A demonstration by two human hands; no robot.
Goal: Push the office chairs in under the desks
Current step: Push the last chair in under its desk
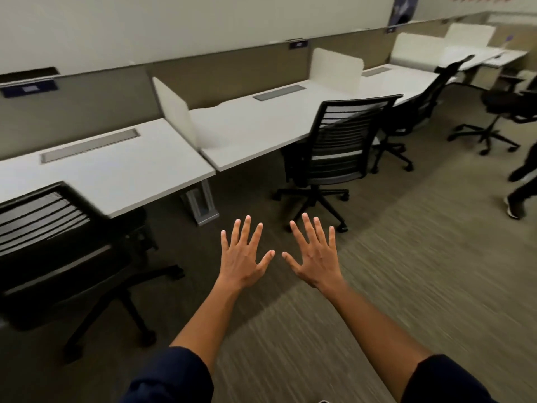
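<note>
My left hand [242, 258] and right hand [315, 257] hang spread, empty. Near chair [55, 251] and middle chair [334, 146] sit partly out from the desks [122, 170]; I judge most pushing remains.

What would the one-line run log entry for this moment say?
left hand: open, empty | right hand: open, empty | nearest chair: out from desk | middle chair: partly in

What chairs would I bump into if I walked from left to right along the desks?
Near black chair → slatted-back chair → third black chair → chair standing out on the carpet. Both hands, left hand and right hand, are open and touch none of them.
</note>
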